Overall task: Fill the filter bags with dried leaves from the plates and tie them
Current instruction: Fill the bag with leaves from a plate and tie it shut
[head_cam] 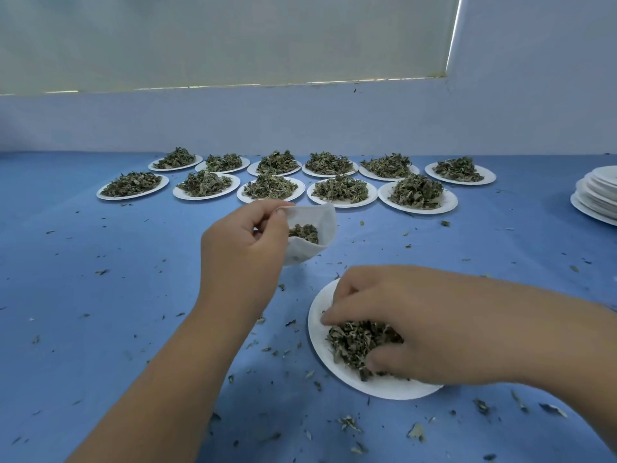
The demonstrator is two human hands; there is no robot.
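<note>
Filter bag being filled, barely begun

The filter bag [312, 233] is pinched open by the left hand [242, 248]; dried leaves [354, 339] on the near plate [317, 329] are gripped by the right hand [397, 322]. Eleven far plates [417, 203] remain heaped.

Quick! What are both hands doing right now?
Left hand: pinches the bag at its rim, holding it open.
Right hand: grips leaves on the plate.
</note>
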